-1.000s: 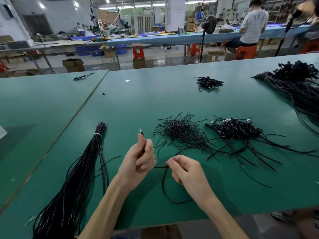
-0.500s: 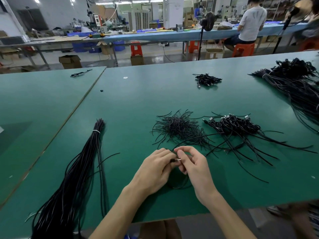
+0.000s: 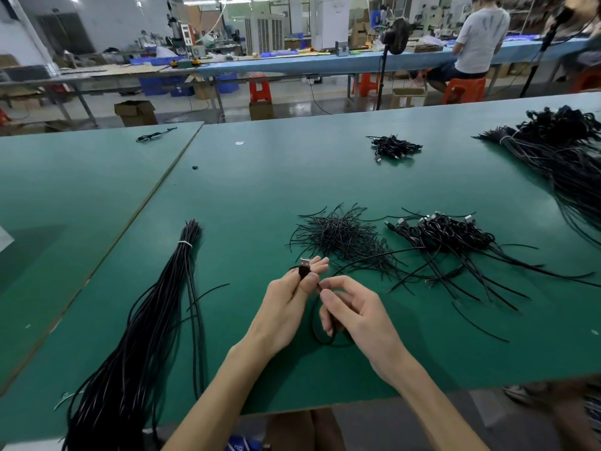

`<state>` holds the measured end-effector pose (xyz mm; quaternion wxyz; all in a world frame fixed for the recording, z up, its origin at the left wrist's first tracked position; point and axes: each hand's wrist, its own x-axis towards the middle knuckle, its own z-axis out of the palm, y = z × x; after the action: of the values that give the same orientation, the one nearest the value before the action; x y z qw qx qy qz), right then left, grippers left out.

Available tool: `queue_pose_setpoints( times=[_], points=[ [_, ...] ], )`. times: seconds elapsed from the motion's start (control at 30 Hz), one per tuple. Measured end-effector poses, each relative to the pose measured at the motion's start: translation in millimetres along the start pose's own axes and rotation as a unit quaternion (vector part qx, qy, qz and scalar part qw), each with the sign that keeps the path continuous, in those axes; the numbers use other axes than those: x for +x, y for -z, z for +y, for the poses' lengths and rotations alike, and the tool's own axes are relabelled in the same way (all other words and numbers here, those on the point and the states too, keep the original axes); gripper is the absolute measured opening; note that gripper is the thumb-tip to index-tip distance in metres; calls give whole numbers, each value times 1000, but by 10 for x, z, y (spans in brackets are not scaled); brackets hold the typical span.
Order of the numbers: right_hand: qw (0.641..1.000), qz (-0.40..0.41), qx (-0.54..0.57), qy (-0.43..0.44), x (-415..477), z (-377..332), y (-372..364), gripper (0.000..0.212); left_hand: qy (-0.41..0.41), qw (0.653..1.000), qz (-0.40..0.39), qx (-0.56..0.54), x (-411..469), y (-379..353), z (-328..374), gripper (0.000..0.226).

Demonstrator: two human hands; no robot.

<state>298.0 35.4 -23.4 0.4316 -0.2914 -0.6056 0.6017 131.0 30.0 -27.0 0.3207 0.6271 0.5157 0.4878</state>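
My left hand (image 3: 286, 304) grips a black USB cable (image 3: 304, 270) near its plug end, the metal plug sticking up past my fingers. My right hand (image 3: 351, 312) pinches the same cable just beside the left hand; the coiled part hangs in a loop (image 3: 320, 336) under my right palm, partly hidden. Both hands hover over the near edge of the green table (image 3: 260, 196).
A long tied bundle of black cables (image 3: 156, 317) lies to the left. A heap of thin black ties (image 3: 341, 237) and a pile of coiled USB cables (image 3: 445, 234) lie just beyond my hands. More cable bundles (image 3: 559, 151) sit far right, a small pile (image 3: 393, 146) further back.
My hands came together from apart, gathering the cable into a loop. The plug now points up from my left hand, and my right hand has shifted down along the cable.
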Motion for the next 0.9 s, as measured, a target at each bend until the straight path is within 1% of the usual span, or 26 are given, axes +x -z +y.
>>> queue_pose_setpoints(
  times=[0.1, 0.13, 0.2, 0.23, 0.27, 0.43, 0.63, 0.7, 0.73, 0.83, 0.9],
  points=[
    [1000, -22, -18, 3, 4, 5, -3, 17, 16, 997, -1, -72, 10, 9, 43, 45],
    [999, -32, -31, 2, 2, 3, -7, 20, 30, 993, -11, -114, 8, 7, 58, 46],
    [998, -45, -39, 1, 0, -7, -25, 24, 65, 971, -44, -226, -11, -9, 89, 50],
    [998, -44, -40, 2, -2, -13, -29, 24, 79, 961, -60, -260, -18, -25, 103, 52],
    [998, -40, -44, 6, -4, -18, -28, 24, 88, 957, -74, -267, -22, -40, 117, 53],
    [999, -2, -41, 27, -6, -33, -36, 26, 95, 963, -128, -219, -22, -49, 122, 59],
    [999, -8, -50, 12, 3, 5, -35, 30, 98, 940, -148, -292, -6, -18, 131, 66],
    [998, -6, -57, -1, 0, 20, -36, 37, 108, 920, -136, -350, 2, 4, 112, 66],
    [998, -9, -68, -3, 1, 29, -46, 41, 113, 904, -126, -392, 1, 22, 111, 65],
    [993, -18, -120, 4, 10, 47, -79, 44, 128, 843, -93, -515, 16, 57, 161, 61],
    [989, -22, -147, 13, 9, 53, -76, 45, 136, 804, -56, -576, 34, 72, 171, 58]
  ],
)
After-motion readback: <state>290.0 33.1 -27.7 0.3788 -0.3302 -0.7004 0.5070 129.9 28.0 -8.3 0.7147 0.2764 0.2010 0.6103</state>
